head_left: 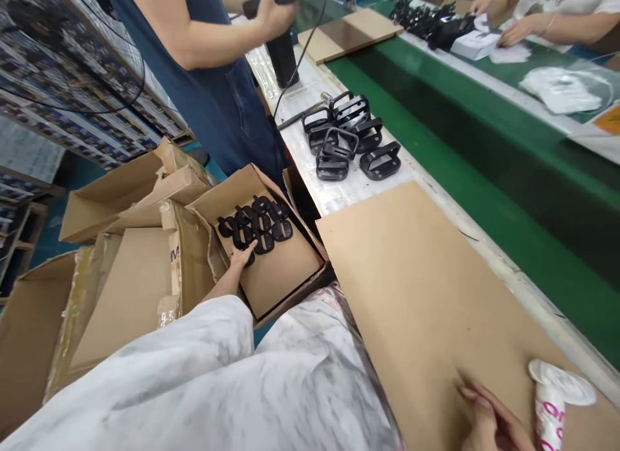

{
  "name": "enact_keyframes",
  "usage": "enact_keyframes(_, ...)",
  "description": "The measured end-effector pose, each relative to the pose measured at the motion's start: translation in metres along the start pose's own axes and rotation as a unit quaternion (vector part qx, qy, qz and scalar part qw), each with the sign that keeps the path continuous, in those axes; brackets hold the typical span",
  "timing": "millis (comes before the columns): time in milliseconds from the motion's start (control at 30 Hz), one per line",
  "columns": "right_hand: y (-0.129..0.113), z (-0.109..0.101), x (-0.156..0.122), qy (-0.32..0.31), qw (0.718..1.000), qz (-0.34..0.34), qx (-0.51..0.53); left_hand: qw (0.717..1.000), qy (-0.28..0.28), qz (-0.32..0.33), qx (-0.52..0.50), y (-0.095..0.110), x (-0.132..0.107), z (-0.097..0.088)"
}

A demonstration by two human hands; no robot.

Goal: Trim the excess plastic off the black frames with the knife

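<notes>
Reaching down into an open carton, my left hand (241,256) has its thumb and fingers around a black plastic part (250,260) at the near end of a group. Several similar black plastic parts (262,223) stand in rows beside it, on a brown cardboard sheet (278,273) inside the carton (314,276). On the right, my right hand (489,420) is low over a large cardboard sheet (426,289) on the bench. Its fingers are loosely bent and slightly apart, and nothing shows in them. The lower part of this hand is cut off by the frame.
Black frame-shaped parts (346,131) lie in a pile on the white bench edge. A white and pink roll (552,406) is beside my right hand. A green conveyor belt (436,128) runs behind. Opened cartons (130,270) stand at left. Two co-workers are across and ahead.
</notes>
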State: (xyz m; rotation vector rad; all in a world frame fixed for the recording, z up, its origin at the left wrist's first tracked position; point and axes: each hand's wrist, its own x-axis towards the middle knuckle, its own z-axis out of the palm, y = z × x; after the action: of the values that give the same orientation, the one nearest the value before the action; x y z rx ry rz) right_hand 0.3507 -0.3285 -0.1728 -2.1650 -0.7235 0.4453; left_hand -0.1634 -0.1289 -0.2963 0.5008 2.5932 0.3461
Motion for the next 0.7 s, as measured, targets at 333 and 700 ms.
enact_keyframes(333,0.016,-0.001,0.002,-0.005,1.0,0.016,-0.018,0.996,-0.012,0.085,0.017,0.083,-0.006,0.068)
enact_keyframes(700,0.018,0.004,0.0,0.01,0.999,0.038,0.008,0.992,-0.107,0.054,0.033,0.158,0.006,0.105)
